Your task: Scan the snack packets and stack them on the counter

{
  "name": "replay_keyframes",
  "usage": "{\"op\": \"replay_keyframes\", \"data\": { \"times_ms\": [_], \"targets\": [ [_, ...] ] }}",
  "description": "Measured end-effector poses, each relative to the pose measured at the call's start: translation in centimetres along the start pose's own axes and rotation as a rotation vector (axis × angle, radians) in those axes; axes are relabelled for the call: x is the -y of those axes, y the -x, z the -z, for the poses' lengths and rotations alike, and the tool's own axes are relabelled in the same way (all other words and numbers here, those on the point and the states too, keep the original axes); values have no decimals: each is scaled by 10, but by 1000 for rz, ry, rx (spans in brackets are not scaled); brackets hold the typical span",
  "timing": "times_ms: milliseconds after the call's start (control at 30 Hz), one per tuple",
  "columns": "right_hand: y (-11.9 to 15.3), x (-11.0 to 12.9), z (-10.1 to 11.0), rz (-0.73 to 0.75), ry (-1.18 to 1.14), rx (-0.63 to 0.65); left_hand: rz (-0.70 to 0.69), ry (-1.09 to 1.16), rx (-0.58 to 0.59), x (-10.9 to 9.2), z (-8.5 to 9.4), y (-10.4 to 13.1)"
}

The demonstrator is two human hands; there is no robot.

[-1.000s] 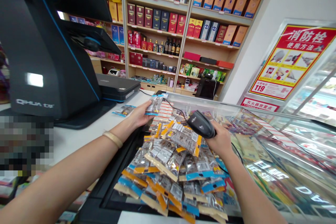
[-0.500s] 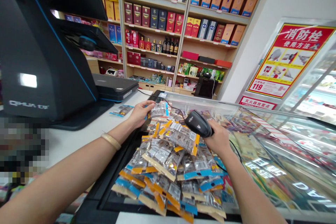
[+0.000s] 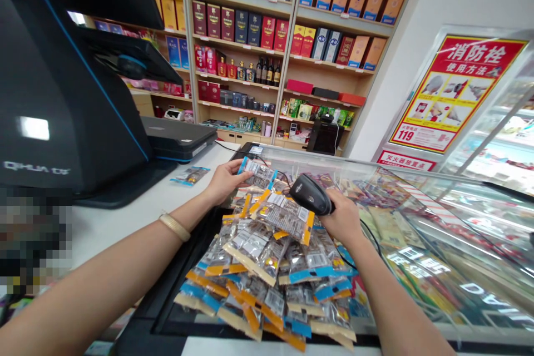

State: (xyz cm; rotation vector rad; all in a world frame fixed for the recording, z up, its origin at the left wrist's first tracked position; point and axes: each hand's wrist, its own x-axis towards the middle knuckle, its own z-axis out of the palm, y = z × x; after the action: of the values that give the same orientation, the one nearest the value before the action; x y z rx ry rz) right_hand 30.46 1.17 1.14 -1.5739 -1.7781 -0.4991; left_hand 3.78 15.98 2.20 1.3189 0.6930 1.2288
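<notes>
My left hand, with a bracelet at the wrist, pinches the left end of a small clear packet with blue ends beyond the pile. My right hand is wrapped round a black corded scanner, whose head points left, over the pile's right side. Below and between both hands lies a heap of snack packets with orange, blue and cream ends. Another blue-ended packet lies alone on the white counter, left of my left hand.
A large black terminal stands at the left, with a flat black box beside it. A glass-topped case holding packets extends right. Behind are shelves of boxes and bottles and a red wall sign.
The packet in my left hand has turned, so its blue end at the fingers and its printed face now show more. The view has shifted slightly; the scanner stays in my right hand.
</notes>
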Motion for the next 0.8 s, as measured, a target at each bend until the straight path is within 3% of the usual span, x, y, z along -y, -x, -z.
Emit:
{"op": "replay_keyframes", "data": {
  "times_ms": [333,800],
  "targets": [
    [-1,-2,-4,-56,8,180,-20,-80,62,10,1,-1],
    [1,-4,-4,-97,15,129,-23,-91,19,7,4,-3]
  ]
}}
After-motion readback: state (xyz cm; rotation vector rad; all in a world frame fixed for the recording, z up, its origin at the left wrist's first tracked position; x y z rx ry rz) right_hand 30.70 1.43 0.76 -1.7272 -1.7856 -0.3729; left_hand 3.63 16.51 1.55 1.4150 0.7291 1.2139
